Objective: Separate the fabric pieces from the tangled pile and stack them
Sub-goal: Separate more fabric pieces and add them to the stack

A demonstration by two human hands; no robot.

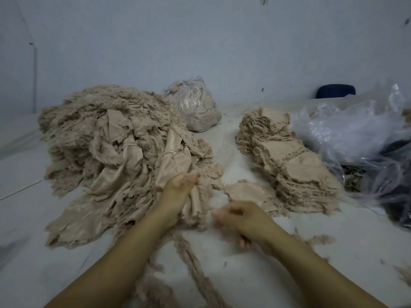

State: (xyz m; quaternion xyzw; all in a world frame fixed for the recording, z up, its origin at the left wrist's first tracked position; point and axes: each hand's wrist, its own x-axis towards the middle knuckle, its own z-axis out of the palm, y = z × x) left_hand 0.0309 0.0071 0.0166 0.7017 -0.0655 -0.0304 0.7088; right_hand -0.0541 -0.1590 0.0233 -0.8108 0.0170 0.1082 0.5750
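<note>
A big tangled pile (106,138) of beige frayed fabric fills the left half of the white surface. My left hand (180,187) grips a bunched fabric piece (196,203) at the pile's near right edge. My right hand (239,217) hovers just right of that piece, blurred, fingers curled; whether it pinches anything I cannot make out. To the right, neat stacks of flat fabric pieces (295,165) run in a row from back to front. A single flat piece (246,192) lies in front of the stacks.
A clear plastic bag (195,107) stuffed with beige scraps sits behind the pile. Crumpled clear plastic sheeting (355,130) over dark material lies at the right. Frayed thread strands (191,263) trail between my arms. A dark blue object (335,91) stands by the back wall.
</note>
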